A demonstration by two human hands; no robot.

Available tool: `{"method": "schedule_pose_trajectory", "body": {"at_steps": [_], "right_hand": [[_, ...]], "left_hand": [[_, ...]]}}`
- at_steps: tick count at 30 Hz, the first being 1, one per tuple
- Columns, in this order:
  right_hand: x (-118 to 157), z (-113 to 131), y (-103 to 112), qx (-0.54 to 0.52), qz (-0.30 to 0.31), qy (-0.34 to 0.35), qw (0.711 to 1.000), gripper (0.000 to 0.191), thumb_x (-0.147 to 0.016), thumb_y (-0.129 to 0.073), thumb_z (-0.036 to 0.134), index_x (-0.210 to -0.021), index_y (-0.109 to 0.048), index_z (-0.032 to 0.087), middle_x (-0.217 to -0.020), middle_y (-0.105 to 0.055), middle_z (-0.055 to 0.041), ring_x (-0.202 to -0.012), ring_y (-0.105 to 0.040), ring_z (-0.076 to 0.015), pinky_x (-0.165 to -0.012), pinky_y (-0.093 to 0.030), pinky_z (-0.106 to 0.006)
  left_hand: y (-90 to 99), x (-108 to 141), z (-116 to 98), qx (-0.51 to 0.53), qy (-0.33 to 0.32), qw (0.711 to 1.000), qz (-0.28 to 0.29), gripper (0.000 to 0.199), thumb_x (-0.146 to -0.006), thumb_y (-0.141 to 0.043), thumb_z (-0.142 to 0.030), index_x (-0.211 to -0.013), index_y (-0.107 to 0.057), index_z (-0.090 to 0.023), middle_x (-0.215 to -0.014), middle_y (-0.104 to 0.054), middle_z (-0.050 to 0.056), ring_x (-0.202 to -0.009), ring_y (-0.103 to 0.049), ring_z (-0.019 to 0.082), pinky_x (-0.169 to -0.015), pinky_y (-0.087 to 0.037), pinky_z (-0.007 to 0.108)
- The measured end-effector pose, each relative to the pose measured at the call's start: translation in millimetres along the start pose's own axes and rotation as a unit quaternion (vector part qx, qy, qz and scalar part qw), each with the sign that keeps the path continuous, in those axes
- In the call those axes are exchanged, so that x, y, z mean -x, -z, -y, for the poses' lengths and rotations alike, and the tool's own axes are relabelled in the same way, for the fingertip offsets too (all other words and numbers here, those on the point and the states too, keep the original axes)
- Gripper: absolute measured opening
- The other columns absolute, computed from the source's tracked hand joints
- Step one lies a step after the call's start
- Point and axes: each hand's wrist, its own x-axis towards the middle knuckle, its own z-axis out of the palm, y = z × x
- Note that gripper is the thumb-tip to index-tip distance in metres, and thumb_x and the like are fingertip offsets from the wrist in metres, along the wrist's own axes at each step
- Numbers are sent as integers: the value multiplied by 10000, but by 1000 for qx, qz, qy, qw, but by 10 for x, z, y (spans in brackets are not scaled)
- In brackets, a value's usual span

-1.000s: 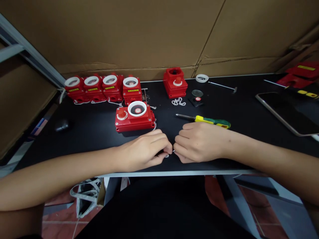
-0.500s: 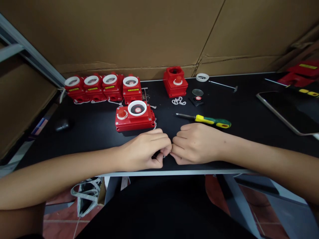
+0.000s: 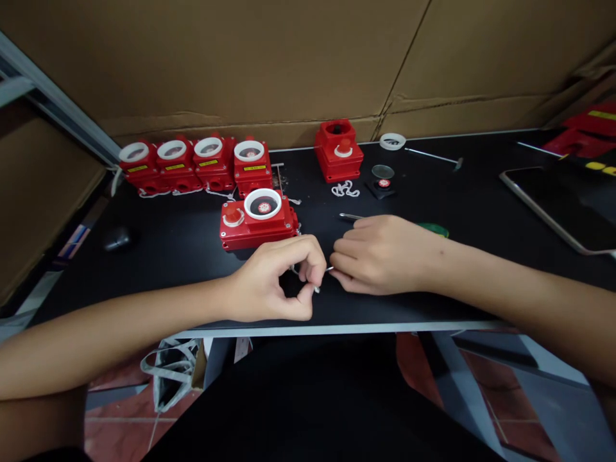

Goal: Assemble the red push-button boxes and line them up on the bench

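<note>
My left hand pinches the end of a thin white cord between thumb and forefinger, close to the table's front edge. Just to its right, my right hand is closed, its fingertips on something mostly hidden; a thin pale tip pokes out toward the left hand. Behind the left hand lies a red box with a round white-rimmed window and a red knob; cord shows at its right end. A screwdriver lies behind and partly under my right hand, its handle largely covered.
Several similar red boxes stand in a row at the back left. An opened red box, coiled white cord, a white ring, a glass disc and a T-handled tool lie behind. A phone is at right.
My hands have drawn slightly apart and moved a little away from the table's front edge. The cord end now shows in the left fingertips. My right hand now covers more of the screwdriver.
</note>
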Motion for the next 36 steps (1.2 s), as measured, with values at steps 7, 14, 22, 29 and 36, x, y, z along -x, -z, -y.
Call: {"method": "schedule_pose_trajectory", "body": {"at_steps": [7,14,22,29,36], "right_hand": [[39,-106,-37,74,119,-140,980,287,-1181,-559,234,-928,-682,174,-823,-688,-40,-649,-519,-166,-731,-269,-346],[39,-157,-32,89,78,-138,983,268,-1214,-566,279,-1038,-727,157,-950,-736,-71,-723,-566,-180,-761,-341,-347],[-78,27,137,-278,-61,-90,955,140,-1198,-685,299,-1153,-721,171,-946,-727,0,-764,-614,-90,-725,-459,-217],[-141,84,159,-389,-120,-174,897,128,-1184,-707,234,-1154,-798,149,-923,-777,-15,-790,-680,-63,-761,-528,-175],[-57,-47,35,-223,-144,-157,951,82,-1168,-711,205,-1168,-781,162,-1003,-815,-30,-799,-704,-82,-750,-536,-208]], "left_hand": [[-31,31,-127,-12,-65,998,16,309,-877,-670,35,-989,-612,-247,-891,-705,-7,-799,-659,156,-731,-564,279],[-124,68,-177,-50,-113,990,65,330,-936,-639,65,-1042,-617,-247,-907,-769,18,-812,-692,172,-772,-621,308],[5,30,-101,-133,-65,984,-97,254,-985,-766,-21,-1045,-652,-240,-967,-776,18,-869,-740,166,-780,-626,292],[-65,39,-32,-28,47,993,-107,235,-986,-712,-70,-1125,-633,-243,-968,-688,-13,-803,-667,128,-729,-585,250],[-72,48,24,84,168,980,-66,394,-915,-736,-111,-1277,-639,-231,-922,-620,-60,-797,-628,118,-753,-548,256]]}}
